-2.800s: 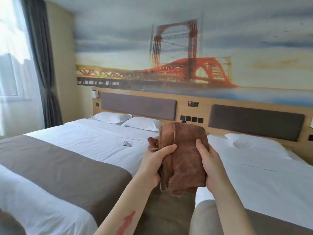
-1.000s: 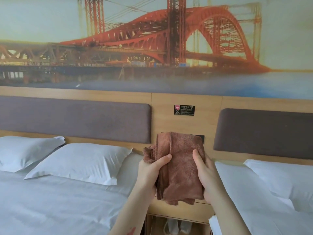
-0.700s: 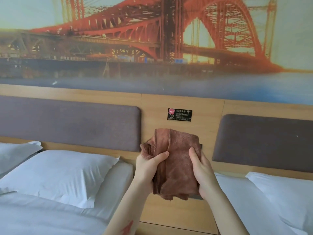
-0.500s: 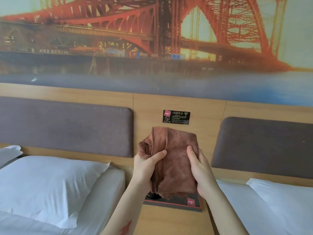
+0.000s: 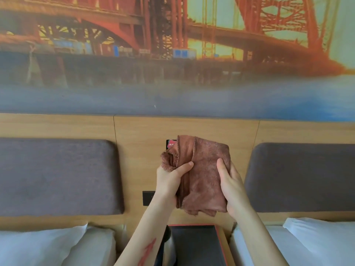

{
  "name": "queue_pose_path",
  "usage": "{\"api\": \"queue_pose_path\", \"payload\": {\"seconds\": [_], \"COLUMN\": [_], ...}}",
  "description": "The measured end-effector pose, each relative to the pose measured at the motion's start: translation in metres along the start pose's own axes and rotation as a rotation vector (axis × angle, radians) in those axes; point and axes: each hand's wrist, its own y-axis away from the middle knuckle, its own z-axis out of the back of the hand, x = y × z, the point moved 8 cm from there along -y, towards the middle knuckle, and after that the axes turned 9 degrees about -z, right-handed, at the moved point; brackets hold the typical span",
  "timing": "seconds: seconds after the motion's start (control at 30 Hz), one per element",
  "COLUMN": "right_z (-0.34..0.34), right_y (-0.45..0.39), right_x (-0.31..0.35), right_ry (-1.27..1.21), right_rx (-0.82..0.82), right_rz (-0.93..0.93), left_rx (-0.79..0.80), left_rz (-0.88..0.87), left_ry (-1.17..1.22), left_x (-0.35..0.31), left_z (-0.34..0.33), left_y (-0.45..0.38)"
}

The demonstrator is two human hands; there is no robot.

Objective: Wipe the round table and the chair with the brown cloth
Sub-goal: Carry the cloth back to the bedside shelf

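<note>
The brown cloth [image 5: 203, 173] is folded into a thick bundle and held up in front of the wooden headboard. My left hand [image 5: 170, 181] grips its left edge, thumb pressed across the front. On the cloth's right edge sits my right hand [image 5: 231, 186], thumb on the front face. Neither the round table nor the chair is in view.
A wooden headboard wall [image 5: 146, 135] with two grey padded panels [image 5: 57, 177] faces me. A black tray with a red rim [image 5: 196, 244] sits on the nightstand between two beds with white pillows [image 5: 36, 246]. A black switch panel [image 5: 148, 198] is behind my left wrist.
I have moved forward between the two beds until the headboard fills the view. The nightstand tray has come into sight below. Both hands keep the same hold on the cloth.
</note>
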Motion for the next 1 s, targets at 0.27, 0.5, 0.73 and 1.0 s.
{"api": "queue_pose_path", "payload": {"seconds": [0.27, 0.5, 0.73, 1.0], "right_z": [0.015, 0.044, 0.064, 0.081], "right_y": [-0.068, -0.118, -0.171, -0.175], "right_x": [-0.051, -0.158, -0.289, -0.425], "right_ry": [0.075, 0.262, 0.552, 0.868], "right_rx": [0.001, 0.006, 0.038, 0.065], "right_rz": [-0.093, -0.245, -0.321, -0.448], "left_rx": [-0.03, -0.122, -0.194, -0.232], "left_rz": [0.118, 0.314, 0.448, 0.543], "left_ry": [-0.025, -0.068, -0.144, -0.345], "left_x": [0.079, 0.202, 0.342, 0.469], "left_z": [-0.005, 0.012, 0.053, 0.113], "left_y": [-0.048, -0.061, -0.072, -0.047]}}
